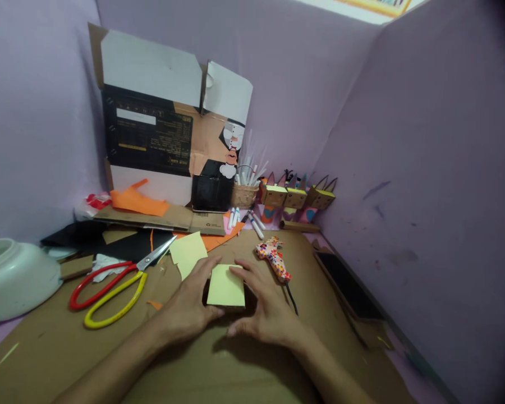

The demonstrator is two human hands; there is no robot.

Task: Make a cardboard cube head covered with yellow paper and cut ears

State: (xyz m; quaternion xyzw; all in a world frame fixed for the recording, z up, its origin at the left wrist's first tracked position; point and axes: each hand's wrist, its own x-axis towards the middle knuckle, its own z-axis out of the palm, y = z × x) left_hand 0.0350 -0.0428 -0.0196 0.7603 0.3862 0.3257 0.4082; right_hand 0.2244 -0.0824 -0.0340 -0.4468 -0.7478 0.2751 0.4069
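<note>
A yellow-topped block (226, 286) sits just below the middle of the frame, on the brown cardboard work surface (67, 348). It is a small dark block with a pale yellow square of paper lying flat across its top. Both hands are on it. The left hand (189, 307) cups its left side with the fingers curled up to the paper's upper left edge. The right hand (264, 311) cups the right side, fingers lying along the top edge. So the two hands are close together, pressed onto the block from either side, with the thumbs low near its front.

Just above and left of the block lie loose yellow paper pieces (188, 252). Left of those is a pair of scissors (113, 286) with one red and one yellow handle, its blades pointing toward the paper. Right of the block, near the right hand's fingers, lies a flower-patterned glue gun (273, 259), its black cord trailing down. Further right, by the wall, is a flat dark slab (347, 287); I can't tell what it is.

At the far left edge stands a white bowl (12, 278). In the upper left, a flattened carton (160, 120) leans against the purple wall, with orange paper (137, 201) at its foot. Right of the carton are a small basket of pens (244, 193), a row of little eared box figures (297, 196) and some markers (256, 223) lying loose.
</note>
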